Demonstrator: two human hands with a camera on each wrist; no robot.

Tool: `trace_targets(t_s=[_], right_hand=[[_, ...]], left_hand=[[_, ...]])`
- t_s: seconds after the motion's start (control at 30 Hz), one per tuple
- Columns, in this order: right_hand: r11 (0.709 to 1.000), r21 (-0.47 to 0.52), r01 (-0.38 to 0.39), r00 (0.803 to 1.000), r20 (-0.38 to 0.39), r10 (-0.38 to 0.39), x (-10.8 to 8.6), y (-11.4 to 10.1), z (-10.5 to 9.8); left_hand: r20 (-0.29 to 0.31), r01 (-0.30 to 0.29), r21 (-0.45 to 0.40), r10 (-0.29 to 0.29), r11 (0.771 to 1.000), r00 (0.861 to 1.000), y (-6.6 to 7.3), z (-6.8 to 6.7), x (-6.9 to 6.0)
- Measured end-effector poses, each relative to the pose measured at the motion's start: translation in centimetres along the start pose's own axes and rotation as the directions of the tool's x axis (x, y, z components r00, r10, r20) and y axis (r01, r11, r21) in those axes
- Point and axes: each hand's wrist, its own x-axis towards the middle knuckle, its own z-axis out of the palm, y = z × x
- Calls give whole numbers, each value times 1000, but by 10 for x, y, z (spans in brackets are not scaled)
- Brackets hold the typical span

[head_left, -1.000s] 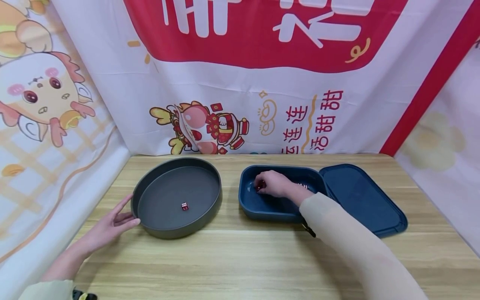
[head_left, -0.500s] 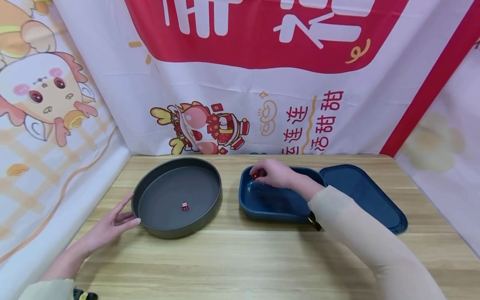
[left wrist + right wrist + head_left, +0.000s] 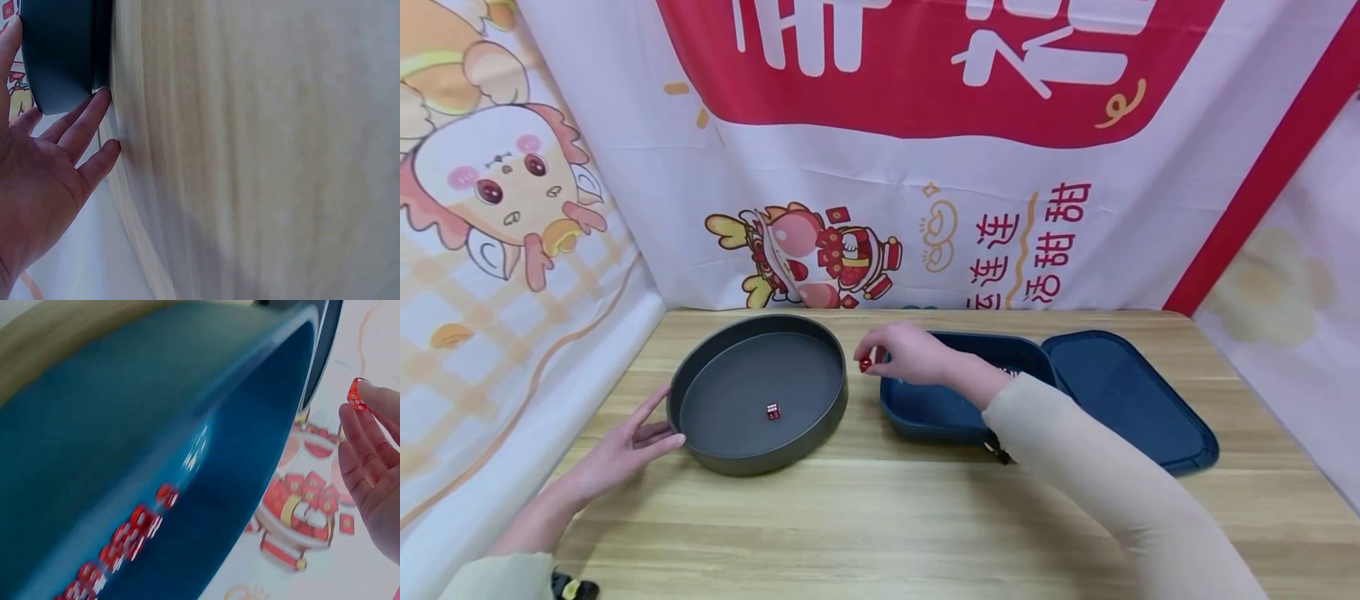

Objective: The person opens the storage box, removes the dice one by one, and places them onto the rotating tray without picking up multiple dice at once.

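Red die (image 3: 355, 392), pinched in our right hand (image 3: 917, 354), hangs just off the left end of the blue box (image 3: 928, 431), which lies below and to the right of the grip. What could go wrong, we judge, is a drop: only thumb and fingertips bear on its small, smooth-looking faces, so a slight roll of the fingers might spill it onto the tabletop (image 3: 820, 533) or into the box, where more red dice (image 3: 145, 520) lie along one side. Any low swing leftward might clip the rim of the round pan (image 3: 722, 367), left of the grip — or jostle the one die (image 3: 773, 412) lying inside it. The right grip itself is narrow, spread only as far as the die demands. Our left hand (image 3: 625, 450) holds nothing; its fingers, spread wide, touch the pan's outer wall — too hard a push there might slide it.
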Motion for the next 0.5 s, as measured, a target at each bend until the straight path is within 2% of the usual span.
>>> trace_targets(t_s=[0.2, 0.33, 0.5], right_hand=[[999, 21, 27, 999, 24, -28, 28, -20, 20], [999, 36, 4, 999, 35, -6, 47, -31, 31], [997, 56, -60, 998, 26, 59, 65, -39, 40]], left_hand=[[-2, -15, -16, 15, 1000, 1000, -1, 0, 2], [-3, -14, -20, 14, 1000, 1000, -1, -1, 2], [-4, -15, -25, 15, 1000, 1000, -1, -1, 1]])
